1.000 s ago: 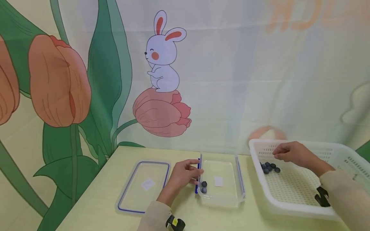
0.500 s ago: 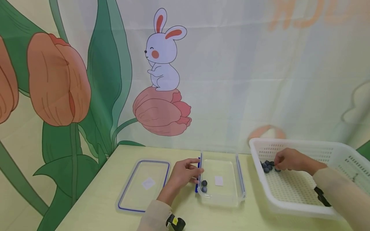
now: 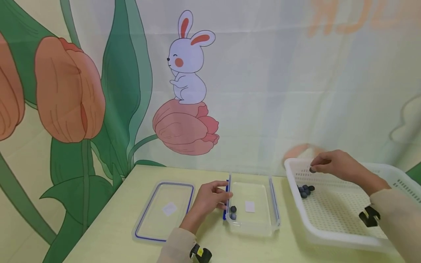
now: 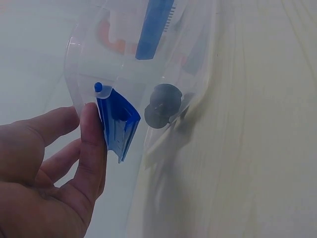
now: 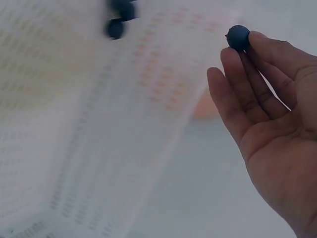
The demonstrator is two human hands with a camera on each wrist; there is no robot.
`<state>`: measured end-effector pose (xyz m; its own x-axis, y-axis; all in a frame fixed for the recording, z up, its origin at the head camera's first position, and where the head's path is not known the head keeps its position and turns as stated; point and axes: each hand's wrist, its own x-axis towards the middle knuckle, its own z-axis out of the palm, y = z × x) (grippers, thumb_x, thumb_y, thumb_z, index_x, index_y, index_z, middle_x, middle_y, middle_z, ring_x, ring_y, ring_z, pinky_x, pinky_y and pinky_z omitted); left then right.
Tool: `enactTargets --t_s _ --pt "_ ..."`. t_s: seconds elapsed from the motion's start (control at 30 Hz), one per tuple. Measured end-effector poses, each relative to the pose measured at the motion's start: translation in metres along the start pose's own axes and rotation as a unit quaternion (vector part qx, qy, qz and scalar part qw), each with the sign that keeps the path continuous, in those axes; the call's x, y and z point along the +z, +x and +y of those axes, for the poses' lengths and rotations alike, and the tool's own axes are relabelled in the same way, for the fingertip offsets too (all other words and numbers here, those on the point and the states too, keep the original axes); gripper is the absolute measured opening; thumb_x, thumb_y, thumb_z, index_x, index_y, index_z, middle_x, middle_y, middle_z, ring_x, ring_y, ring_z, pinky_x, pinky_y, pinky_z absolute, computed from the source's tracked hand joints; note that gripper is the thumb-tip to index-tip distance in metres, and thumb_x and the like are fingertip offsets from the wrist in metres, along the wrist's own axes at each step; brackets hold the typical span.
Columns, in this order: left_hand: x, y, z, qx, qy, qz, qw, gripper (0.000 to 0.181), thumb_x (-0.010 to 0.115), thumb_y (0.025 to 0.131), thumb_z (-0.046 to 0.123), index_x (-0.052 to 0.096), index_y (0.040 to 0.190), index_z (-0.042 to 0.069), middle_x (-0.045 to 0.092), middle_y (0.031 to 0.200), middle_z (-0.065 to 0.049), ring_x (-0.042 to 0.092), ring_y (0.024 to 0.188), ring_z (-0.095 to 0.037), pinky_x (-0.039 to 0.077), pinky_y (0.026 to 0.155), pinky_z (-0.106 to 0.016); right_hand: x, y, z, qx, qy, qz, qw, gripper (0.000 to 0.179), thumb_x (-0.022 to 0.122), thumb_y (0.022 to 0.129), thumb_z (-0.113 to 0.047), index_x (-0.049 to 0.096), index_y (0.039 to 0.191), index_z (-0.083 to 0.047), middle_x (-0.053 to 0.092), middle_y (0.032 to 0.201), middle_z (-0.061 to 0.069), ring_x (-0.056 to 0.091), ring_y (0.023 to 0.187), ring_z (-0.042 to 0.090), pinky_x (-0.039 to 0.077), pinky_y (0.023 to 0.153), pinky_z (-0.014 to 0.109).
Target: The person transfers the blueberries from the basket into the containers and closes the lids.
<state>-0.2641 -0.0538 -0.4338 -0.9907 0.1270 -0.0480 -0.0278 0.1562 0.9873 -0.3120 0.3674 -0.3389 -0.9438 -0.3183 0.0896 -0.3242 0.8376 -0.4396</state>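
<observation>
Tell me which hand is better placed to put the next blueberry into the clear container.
Right, probably: the right hand pinches a blueberry by the white basket, while the left hand touches the side of the clear container and holds no berry.

One worktop (image 3: 112, 226) carries one clear box (image 3: 258, 191), one blue-edged lid (image 3: 156, 224) and one white basket (image 3: 348, 237). Two hands show: one left hand (image 3: 210, 197) and one right hand (image 3: 338, 166). Dark berries come in three lots: one held berry (image 5: 238, 38) in the right hand's fingers, two boxed berries (image 3: 233, 209), and at least five basket berries (image 3: 304, 190), which overlap too much for an exact count. Square labels number two, one lid label (image 3: 169, 209) and one box label (image 3: 250, 206). There are two sleeves (image 3: 179, 243) and two black wrist devices (image 3: 370, 216), one each per arm. The wall sheet bears one printed rabbit (image 3: 189, 62).
</observation>
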Motion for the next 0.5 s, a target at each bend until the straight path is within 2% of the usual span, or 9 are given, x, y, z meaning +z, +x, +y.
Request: enactTargets --t_s 0.07,0.23,0.33,0.5 --pt "0.0 0.0 0.0 -0.002 0.001 0.0 1.0 0.047 0.082 0.094 0.009 0.068 0.139 0.003 0.067 0.095 -0.01 0.071 0.083 -0.026 0.064 0.067 -0.028 -0.008 -0.005 -0.012 -0.01 0.004 0.027 0.9996 0.024 0.073 0.103 -0.025 0.077 0.115 -0.004 0.077 0.106 0.004 0.07 0.102 0.03 0.059 0.083 0.047" --pt "0.0 0.0 0.0 -0.001 0.0 -0.002 1.0 0.048 0.082 0.094 0.01 0.067 0.139 0.003 0.067 0.095 -0.01 0.071 0.083 -0.025 0.064 0.067 -0.028 -0.018 -0.02 -0.046 -0.016 0.014 0.082 0.9964 0.026 0.073 0.104 -0.03 0.077 0.12 -0.009 0.078 0.113 0.005 0.07 0.109 0.031 0.057 0.083 0.034" --pt "0.0 0.001 -0.001 0.004 -0.003 -0.005 1.0 0.048 0.082 0.094 0.01 0.067 0.139 0.002 0.067 0.095 -0.01 0.071 0.083 -0.025 0.065 0.067 -0.029 -0.018 -0.031 -0.067 -0.021 0.026 0.104 0.994 0.024 0.072 0.104 -0.03 0.077 0.121 -0.013 0.077 0.116 0.005 0.071 0.109 0.02 0.055 0.082 0.024" --pt "-0.001 0.002 -0.002 0.004 -0.004 -0.005 1.0 0.048 0.083 0.094 0.01 0.067 0.139 0.003 0.067 0.096 -0.011 0.07 0.081 -0.022 0.065 0.067 -0.029 -0.01 -0.05 -0.099 -0.049 0.067 0.142 0.9865 0.019 0.076 0.102 -0.025 0.078 0.119 -0.017 0.078 0.115 0.002 0.071 0.096 -0.001 0.055 0.077 0.016"
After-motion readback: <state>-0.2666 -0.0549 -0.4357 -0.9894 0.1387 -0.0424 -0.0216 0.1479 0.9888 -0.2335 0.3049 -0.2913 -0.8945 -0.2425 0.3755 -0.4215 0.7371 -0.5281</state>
